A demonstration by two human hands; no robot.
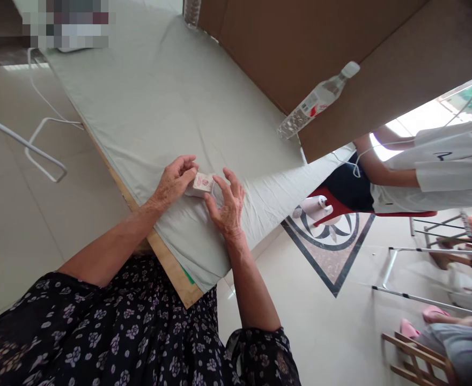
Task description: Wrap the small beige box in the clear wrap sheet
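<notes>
A small pale box or pack of cards [203,184] with a red-printed top lies on the grey-green cloth of the table [147,102]. My left hand [174,179] curls round the box's left side, fingers bent over its top edge. My right hand [228,202] sits just right of the box, fingers spread and slightly bent, the thumb touching the box's near corner. Both forearms reach in from dark floral sleeves.
A clear plastic water bottle [317,99] stands further along the table by a brown cardboard wall [300,48]. Another person in white [429,166] sits on a red chair [340,206] beyond the table. White metal frames [38,153] stand on the tiled floor.
</notes>
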